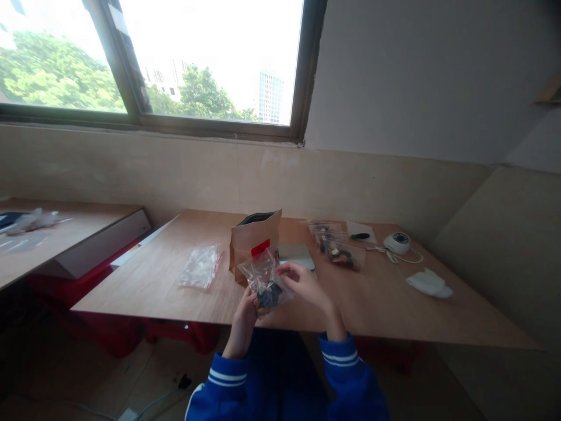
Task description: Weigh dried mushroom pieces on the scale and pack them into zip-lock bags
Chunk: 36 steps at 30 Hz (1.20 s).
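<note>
A clear plastic bag with dark small pieces inside is held up over the table's front edge. My left hand grips its lower left side between thumb and fingers. At the bag's upper right edge, my right hand has its fingers pinched together on the plastic. Right behind the bag stands an upright brown paper pouch, its top open and dark inside, with a red label in front of it. A flat silver-grey plate-like device lies partly hidden behind my right hand.
Empty clear bags lie left on the wooden table. Filled clear bags, a dark green-handled tool, a white dome camera with cable and a white crumpled bag lie right. Red stools stand underneath.
</note>
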Available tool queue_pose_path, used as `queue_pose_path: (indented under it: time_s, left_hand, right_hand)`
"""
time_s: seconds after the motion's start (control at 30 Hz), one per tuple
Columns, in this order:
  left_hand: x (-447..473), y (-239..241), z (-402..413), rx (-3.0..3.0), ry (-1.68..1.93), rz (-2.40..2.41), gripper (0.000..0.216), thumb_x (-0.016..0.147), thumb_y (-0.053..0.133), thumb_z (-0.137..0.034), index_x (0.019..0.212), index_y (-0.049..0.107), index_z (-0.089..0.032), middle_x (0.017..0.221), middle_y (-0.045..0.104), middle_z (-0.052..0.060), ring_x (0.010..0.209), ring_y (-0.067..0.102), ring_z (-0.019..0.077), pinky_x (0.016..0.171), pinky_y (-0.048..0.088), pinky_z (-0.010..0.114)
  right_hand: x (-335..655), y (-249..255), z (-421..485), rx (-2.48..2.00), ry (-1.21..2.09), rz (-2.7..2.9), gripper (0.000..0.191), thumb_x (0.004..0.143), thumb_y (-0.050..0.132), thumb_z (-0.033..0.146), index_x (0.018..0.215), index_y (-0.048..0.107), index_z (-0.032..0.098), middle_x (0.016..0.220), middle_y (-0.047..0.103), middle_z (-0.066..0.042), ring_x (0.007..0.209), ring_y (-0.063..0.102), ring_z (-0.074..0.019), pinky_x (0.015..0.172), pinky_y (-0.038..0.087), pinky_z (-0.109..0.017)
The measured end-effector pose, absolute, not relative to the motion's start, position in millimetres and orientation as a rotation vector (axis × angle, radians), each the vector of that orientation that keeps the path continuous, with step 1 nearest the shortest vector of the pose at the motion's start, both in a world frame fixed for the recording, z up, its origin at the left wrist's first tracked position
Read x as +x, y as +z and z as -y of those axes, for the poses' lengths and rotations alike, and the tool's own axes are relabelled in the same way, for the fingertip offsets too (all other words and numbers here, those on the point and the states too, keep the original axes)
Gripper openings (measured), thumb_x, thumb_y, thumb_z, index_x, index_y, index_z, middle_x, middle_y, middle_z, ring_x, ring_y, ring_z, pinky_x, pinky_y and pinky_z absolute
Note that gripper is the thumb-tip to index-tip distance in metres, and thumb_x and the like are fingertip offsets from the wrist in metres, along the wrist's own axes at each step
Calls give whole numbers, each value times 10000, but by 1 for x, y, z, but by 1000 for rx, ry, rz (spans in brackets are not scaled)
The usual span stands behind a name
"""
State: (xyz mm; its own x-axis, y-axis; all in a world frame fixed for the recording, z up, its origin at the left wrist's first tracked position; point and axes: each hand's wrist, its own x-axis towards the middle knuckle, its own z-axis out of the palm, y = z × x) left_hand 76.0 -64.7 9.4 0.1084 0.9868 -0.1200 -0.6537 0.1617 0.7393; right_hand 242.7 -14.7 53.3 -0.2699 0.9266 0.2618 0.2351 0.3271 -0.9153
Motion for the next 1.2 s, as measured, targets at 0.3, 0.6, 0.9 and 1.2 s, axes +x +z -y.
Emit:
queue_pose_path:
  time_s: [0.3,0.6,0.9,1.2]
  left_hand:
    - [73,-2,62,708,1399,-809,657,637,788,-227,1244,539,-203,1113,691,110,1031,641,268,875,487,349]
    - [80,6,62,774,1464,-816,419,665,772,-253,1062,659,-176,1144,676,91,1106,600,256,962,452,340]
    - [80,-2,60,657,1400,-816,420,673,771,-288,1054,663,-148,1043,706,102,960,651,231,827,489,302]
    - [77,-7,57,520,1433,-785,335,638,786,-282,919,687,-129,933,723,77,865,662,190,800,495,291]
  right_hand:
    - [242,53,23,-895,1326,1747,367,734,708,361,1069,691,213,997,701,-58,855,653,-206,762,545,-344]
    - [238,50,23,-957,1131,1659,251,755,680,305,975,720,191,970,710,-66,849,657,-208,799,530,-355]
    - [242,48,19,-961,1156,1499,304,729,707,367,976,712,190,964,722,-60,818,670,-186,744,532,-313]
    - [234,74,1,-925,969,1352,337,734,702,387,1003,694,185,1002,716,-63,816,668,-175,730,548,-293]
